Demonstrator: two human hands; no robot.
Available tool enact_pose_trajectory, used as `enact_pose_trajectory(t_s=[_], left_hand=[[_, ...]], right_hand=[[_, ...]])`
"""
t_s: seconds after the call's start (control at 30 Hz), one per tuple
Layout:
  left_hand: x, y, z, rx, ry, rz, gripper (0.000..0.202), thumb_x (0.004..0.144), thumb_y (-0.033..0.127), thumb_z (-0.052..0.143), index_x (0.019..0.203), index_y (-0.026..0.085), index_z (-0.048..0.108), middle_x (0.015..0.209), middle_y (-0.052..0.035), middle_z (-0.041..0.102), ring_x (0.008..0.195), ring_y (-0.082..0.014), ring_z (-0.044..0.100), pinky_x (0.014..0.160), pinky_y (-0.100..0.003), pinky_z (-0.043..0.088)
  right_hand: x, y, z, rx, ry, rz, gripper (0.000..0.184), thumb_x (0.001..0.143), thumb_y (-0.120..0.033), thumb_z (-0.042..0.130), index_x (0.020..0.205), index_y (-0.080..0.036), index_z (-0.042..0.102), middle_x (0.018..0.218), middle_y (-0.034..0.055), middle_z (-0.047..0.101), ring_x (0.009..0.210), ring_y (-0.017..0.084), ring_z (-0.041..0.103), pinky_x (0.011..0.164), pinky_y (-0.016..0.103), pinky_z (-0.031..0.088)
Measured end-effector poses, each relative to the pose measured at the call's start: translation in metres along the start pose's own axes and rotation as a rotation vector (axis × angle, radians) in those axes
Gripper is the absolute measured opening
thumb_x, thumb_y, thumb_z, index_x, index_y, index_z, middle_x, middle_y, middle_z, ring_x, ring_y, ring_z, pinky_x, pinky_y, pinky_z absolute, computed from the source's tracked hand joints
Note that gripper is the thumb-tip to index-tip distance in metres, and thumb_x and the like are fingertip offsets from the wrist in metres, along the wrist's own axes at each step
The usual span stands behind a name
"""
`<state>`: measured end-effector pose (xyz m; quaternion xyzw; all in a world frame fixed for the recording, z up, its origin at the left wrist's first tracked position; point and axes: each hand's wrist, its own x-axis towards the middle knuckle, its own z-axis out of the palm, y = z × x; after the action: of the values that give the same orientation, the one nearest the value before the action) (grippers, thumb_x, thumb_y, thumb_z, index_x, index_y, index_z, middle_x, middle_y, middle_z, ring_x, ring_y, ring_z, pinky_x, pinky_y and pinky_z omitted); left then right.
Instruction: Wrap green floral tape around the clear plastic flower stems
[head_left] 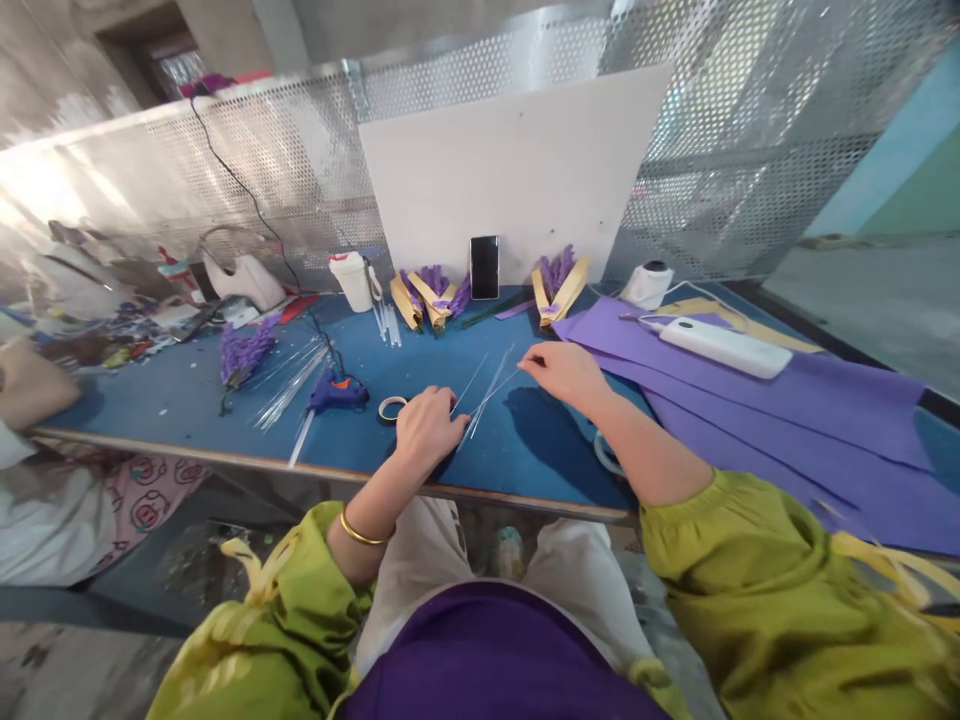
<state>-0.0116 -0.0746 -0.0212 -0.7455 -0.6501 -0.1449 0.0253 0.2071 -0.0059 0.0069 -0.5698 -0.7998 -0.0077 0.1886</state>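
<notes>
Several thin, shiny wires (491, 395) lie loosely crossed on the blue tabletop between my hands. My left hand (429, 428) rests at their near left end, its fingers curled and closed around wire ends, though the grip itself is partly hidden. With thumb and forefinger, my right hand (568, 373) pinches the far right tip of one wire, held slantwise toward the left hand. Just left of my left hand lies a roll of tape (391, 402). Under my right forearm another tape roll (606, 452) is partly covered.
A blue glue gun (337, 392), clear wires (289, 390) and a purple flower bunch (244, 350) lie leftward. Wrapped bouquets (435, 300) and a phone (484, 268) stand behind. Purple sheets (750, 420) with a white device (724, 347) cover the right. Another person's arm (30, 385) is far left.
</notes>
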Motion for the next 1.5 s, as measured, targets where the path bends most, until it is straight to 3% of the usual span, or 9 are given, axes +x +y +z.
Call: enact_pose_trajectory(t_s=[0.23, 0.53, 0.73, 0.87, 1.07, 1.23, 1.37, 1.5], left_hand=[[0.015, 0.000, -0.008, 0.167, -0.122, 0.018, 0.022, 0.082, 0.020, 0.047, 0.085, 0.019, 0.069, 0.091, -0.0099, 0.070, 0.090, -0.0238, 0.065, 0.076, -0.032, 0.047], [0.026, 0.015, -0.018, 0.269, -0.259, 0.108, 0.030, 0.077, 0.003, 0.045, 0.095, 0.009, 0.069, 0.098, -0.0194, 0.069, 0.096, -0.0271, 0.066, 0.079, -0.033, 0.051], [0.024, 0.000, -0.021, 0.262, -0.220, 0.024, 0.030, 0.083, 0.005, 0.040, 0.103, 0.007, 0.062, 0.099, -0.0197, 0.067, 0.098, -0.0277, 0.065, 0.080, -0.035, 0.050], [0.024, -0.014, -0.022, 0.208, -0.201, -0.022, 0.028, 0.085, 0.010, 0.041, 0.107, 0.011, 0.057, 0.092, -0.0150, 0.070, 0.091, -0.0277, 0.067, 0.077, -0.036, 0.048], [0.025, -0.013, -0.012, 0.111, -0.182, 0.070, 0.023, 0.091, 0.023, 0.041, 0.106, 0.022, 0.059, 0.098, -0.0058, 0.070, 0.095, -0.0217, 0.064, 0.077, -0.029, 0.044], [0.025, -0.007, -0.004, 0.125, -0.144, 0.123, 0.021, 0.088, 0.035, 0.051, 0.100, 0.021, 0.060, 0.100, -0.0072, 0.069, 0.095, -0.0232, 0.063, 0.078, -0.031, 0.044], [0.025, -0.005, -0.003, 0.162, -0.155, 0.143, 0.017, 0.089, 0.026, 0.047, 0.095, 0.019, 0.061, 0.096, -0.0078, 0.068, 0.091, -0.0227, 0.064, 0.075, -0.031, 0.045], [0.023, 0.002, -0.001, 0.192, -0.173, 0.139, 0.023, 0.087, 0.012, 0.041, 0.098, 0.011, 0.061, 0.097, -0.0152, 0.067, 0.093, -0.0256, 0.064, 0.077, -0.033, 0.046]], right_hand=[[-0.001, 0.000, 0.000, -0.009, -0.026, -0.027, 0.025, 0.088, -0.035, 0.052, 0.083, -0.020, 0.072, 0.087, 0.0063, 0.072, 0.081, 0.022, 0.063, 0.062, 0.031, 0.036], [0.000, 0.004, 0.004, -0.024, -0.034, -0.034, 0.024, 0.088, -0.035, 0.052, 0.083, -0.021, 0.071, 0.087, 0.0057, 0.072, 0.083, 0.021, 0.063, 0.064, 0.030, 0.036], [0.001, 0.005, 0.006, -0.013, -0.015, -0.017, 0.023, 0.088, -0.035, 0.054, 0.082, -0.021, 0.071, 0.087, 0.0049, 0.072, 0.084, 0.020, 0.063, 0.066, 0.029, 0.037], [0.001, 0.004, 0.006, -0.013, -0.025, -0.015, 0.022, 0.088, -0.034, 0.054, 0.083, -0.020, 0.072, 0.088, 0.0056, 0.072, 0.085, 0.021, 0.063, 0.066, 0.030, 0.037], [0.001, 0.005, 0.006, 0.002, -0.032, -0.002, 0.022, 0.087, -0.034, 0.055, 0.082, -0.021, 0.072, 0.085, 0.0055, 0.071, 0.081, 0.021, 0.062, 0.064, 0.030, 0.037], [0.001, 0.006, 0.006, -0.016, -0.051, -0.005, 0.023, 0.086, -0.034, 0.055, 0.080, -0.021, 0.072, 0.082, 0.0061, 0.071, 0.078, 0.021, 0.061, 0.061, 0.030, 0.036], [0.001, 0.007, 0.007, -0.018, -0.061, -0.015, 0.023, 0.086, -0.034, 0.055, 0.079, -0.021, 0.072, 0.082, 0.0058, 0.071, 0.078, 0.020, 0.061, 0.060, 0.030, 0.035], [0.002, 0.007, 0.008, -0.017, -0.066, -0.009, 0.023, 0.086, -0.035, 0.054, 0.080, -0.021, 0.072, 0.083, 0.0051, 0.071, 0.079, 0.021, 0.062, 0.061, 0.030, 0.035]])
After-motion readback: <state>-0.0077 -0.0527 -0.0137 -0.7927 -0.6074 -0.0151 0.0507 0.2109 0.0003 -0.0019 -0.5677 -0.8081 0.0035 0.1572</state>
